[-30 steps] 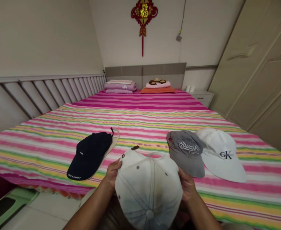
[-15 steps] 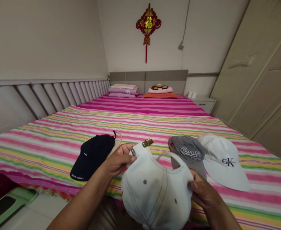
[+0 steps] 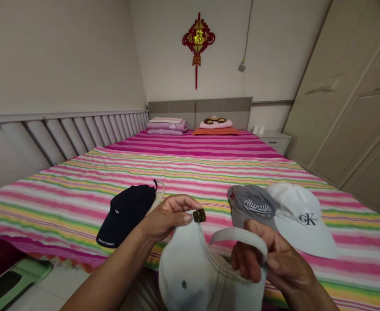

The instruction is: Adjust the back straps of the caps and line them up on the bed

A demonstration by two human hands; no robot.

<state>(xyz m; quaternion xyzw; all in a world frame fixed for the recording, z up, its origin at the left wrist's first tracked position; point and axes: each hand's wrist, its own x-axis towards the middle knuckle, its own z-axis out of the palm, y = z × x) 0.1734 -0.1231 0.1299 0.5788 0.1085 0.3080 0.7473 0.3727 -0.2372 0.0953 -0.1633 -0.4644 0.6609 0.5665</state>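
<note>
White cloth cap [image 3: 183,272] hangs between both hands, at the lower middle of the frame. The left hand [image 3: 169,218] is half closed and pinches beside the brass buckle [image 3: 199,215]; the right hand [image 3: 274,268] curls around the strap [image 3: 238,236]. If this thin strap slips from the fingers, the cap could drop onto the striped bed [image 3: 63,203].

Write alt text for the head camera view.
Left hand and right hand hold up a white cap by its back strap, over a striped bed where a navy cap, gray cap and second white cap lie.
</note>
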